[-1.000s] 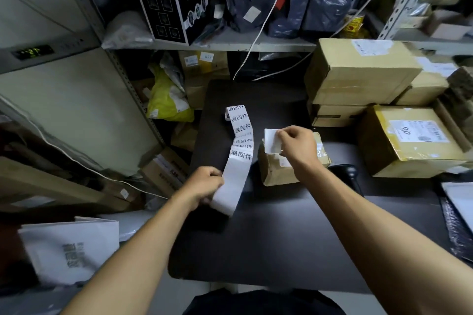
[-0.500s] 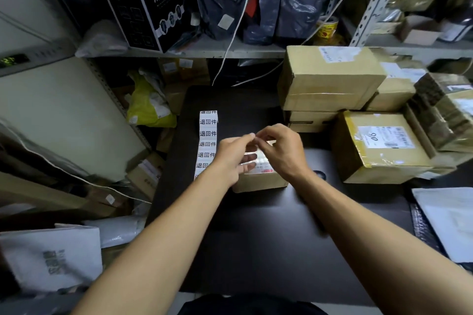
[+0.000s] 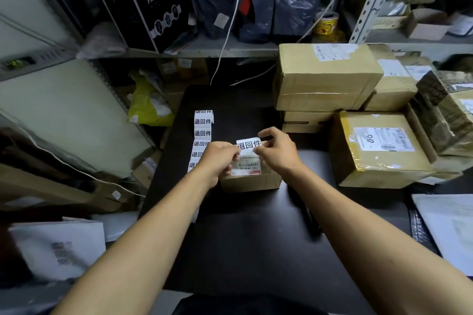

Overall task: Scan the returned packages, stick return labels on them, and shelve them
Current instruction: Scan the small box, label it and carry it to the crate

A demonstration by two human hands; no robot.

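A small brown cardboard package (image 3: 252, 181) lies on the black table (image 3: 256, 243) in front of me, its shipping label facing up. Above it I hold one white return label (image 3: 248, 145) with black characters. My left hand (image 3: 218, 158) pinches the label's left edge and my right hand (image 3: 277, 149) pinches its right edge. The strip of return labels (image 3: 202, 133) lies flat on the table to the left of my left hand, partly hidden behind it.
Stacked cardboard boxes (image 3: 325, 77) and a yellow-taped box (image 3: 378, 151) fill the table's right side. A metal shelf (image 3: 204, 50) behind holds a black mask box and dark bags. White mailers lie at lower left (image 3: 58, 248) and far right (image 3: 450, 227). Cables hang down.
My left hand let go of the label strip, which now lies flat on the table, and joined my right hand at the peeled label. The label is now held face up over the small package.
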